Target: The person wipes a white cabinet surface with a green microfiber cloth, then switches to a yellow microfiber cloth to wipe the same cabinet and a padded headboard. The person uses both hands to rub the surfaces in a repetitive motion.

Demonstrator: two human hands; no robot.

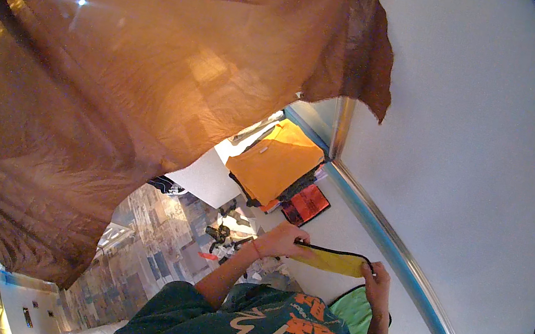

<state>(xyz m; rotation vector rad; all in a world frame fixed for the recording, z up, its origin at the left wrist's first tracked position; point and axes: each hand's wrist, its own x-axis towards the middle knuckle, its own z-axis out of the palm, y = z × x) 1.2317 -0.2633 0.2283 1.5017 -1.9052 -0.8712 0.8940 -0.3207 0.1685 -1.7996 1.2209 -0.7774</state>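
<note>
A strip of yellow cloth with black edging [331, 260] is stretched between my two hands, above a white surface. Near its left end, the fingers of my left hand [283, 240] pinch the dark upper edge. My right hand [377, 288] grips the opposite end between thumb and fingers. Below my right hand, partly covered by my forearm and shirt, lies a green cloth with dark edging [353, 314]. Just beyond my left hand rests a folded red cloth with a dark border [307, 204].
A pile of folded cloth with an orange piece on top [279, 161] stands farther back. A large brown sheet [156, 71] hangs across the upper left, hiding much of the room. Metallic and blue trim [391, 249] borders a pale wall [470, 146]. Dark items [220, 233] lie lower, near the patterned floor [146, 237].
</note>
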